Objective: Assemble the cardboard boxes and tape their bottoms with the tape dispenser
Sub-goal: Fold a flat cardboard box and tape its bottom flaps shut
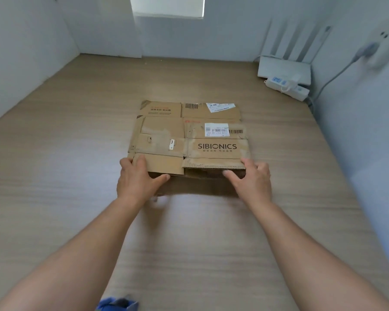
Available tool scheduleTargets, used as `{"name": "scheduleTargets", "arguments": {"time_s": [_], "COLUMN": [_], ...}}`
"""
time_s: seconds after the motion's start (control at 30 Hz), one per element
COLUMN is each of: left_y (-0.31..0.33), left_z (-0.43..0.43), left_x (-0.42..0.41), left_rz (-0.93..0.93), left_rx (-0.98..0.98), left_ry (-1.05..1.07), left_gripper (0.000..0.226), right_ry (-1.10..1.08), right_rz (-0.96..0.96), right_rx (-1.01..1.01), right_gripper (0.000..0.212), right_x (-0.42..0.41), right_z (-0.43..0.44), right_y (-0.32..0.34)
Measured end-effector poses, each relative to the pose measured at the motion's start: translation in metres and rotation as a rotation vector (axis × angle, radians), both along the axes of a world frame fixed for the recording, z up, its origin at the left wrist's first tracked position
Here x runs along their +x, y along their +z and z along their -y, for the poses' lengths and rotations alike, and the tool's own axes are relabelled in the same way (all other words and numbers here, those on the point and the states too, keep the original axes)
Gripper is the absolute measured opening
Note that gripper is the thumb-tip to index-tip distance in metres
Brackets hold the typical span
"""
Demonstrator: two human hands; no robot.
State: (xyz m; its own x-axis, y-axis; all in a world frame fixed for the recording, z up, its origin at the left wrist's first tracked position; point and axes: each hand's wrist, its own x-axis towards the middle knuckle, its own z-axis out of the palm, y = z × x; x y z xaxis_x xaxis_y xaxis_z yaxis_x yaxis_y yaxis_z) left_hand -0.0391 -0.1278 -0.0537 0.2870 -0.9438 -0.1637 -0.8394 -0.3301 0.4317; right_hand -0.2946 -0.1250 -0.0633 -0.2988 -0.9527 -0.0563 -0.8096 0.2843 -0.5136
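Two hands work the near edge of the flattened cardboard box (189,140), which lies flat mid-surface (54,153). Left hand (139,178) pinches the near left corner, fingers (140,159) on top and thumb at the edge. Right hand (254,180) does likewise at the near right.

Judgement: lift evenly, then press opposite creases inward to square it. Tape dispenser not identified in view.

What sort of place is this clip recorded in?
Probably a small indoor work booth or office corner: a wood-grain surface closed in by plain white walls, a white router and power strip in the far right corner, and flattened cardboard boxes laid out for packing work.
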Motion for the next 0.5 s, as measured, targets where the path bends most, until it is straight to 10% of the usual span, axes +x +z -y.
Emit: {"name": "scheduleTargets", "arguments": {"time_s": [0.17, 0.33, 0.5], "left_y": [0.044, 0.091, 0.134], "left_z": [-0.033, -0.079, -0.131], "left_x": [-0.001, -0.008, -0.018], "left_rz": [-0.077, -0.070, -0.111], "left_rx": [-0.046, -0.245, -0.340], "left_ry": [0.032, -0.032, -0.047], "left_gripper": [0.043, 0.030, 0.018], "right_ry": [-0.201, -0.340, -0.179], "right_rz": [0.394, 0.580, 0.303], "right_rx": [-0.143, -0.389, -0.463], "right_gripper": [0.037, 0.049, 0.013], "right_x": [-0.005, -0.003, 0.003], "right_z": [-0.027, -0.070, -0.119], "right_y": [0.042, 0.098, 0.138]}}
